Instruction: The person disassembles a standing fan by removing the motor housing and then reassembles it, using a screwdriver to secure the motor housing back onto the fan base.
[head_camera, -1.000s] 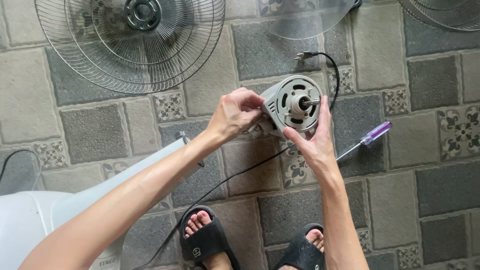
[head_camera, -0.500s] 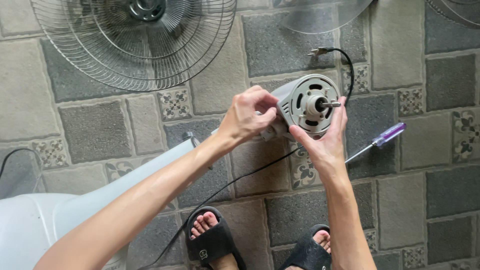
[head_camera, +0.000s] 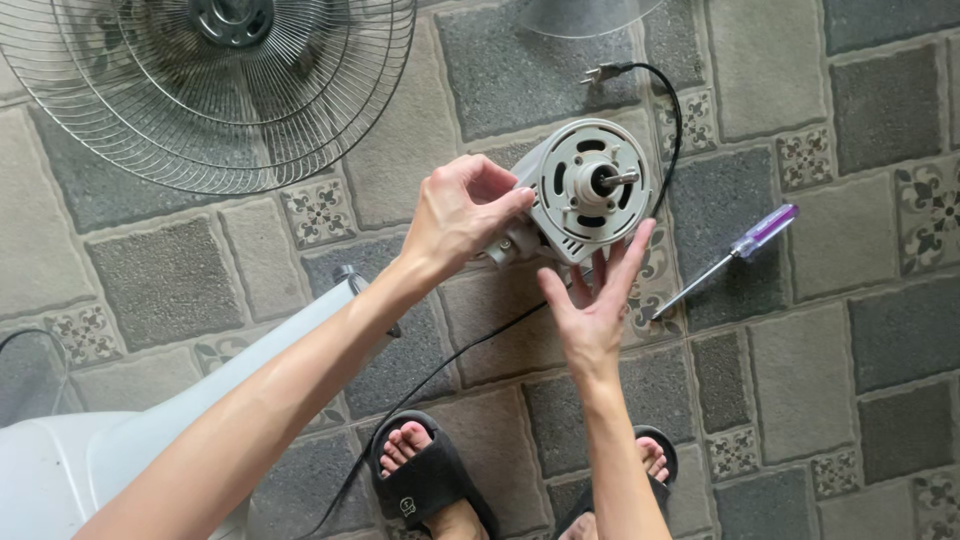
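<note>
Head view: fan motor (head_camera: 590, 190) stripped of wire guard (head_camera: 215, 90); left hand (head_camera: 462, 215) fingers clamped on housing, right hand (head_camera: 595, 300) fingers spread beneath; screwdriver (head_camera: 725, 258) idle right.

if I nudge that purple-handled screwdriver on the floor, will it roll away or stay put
The screwdriver has a round-looking handle and a thin straight shaft, so a sideways nudge would probably roll it. The textured floor tiles and their grout lines would likely stop it soon. It looks stiff and light, easy to lift with one hand.
</note>
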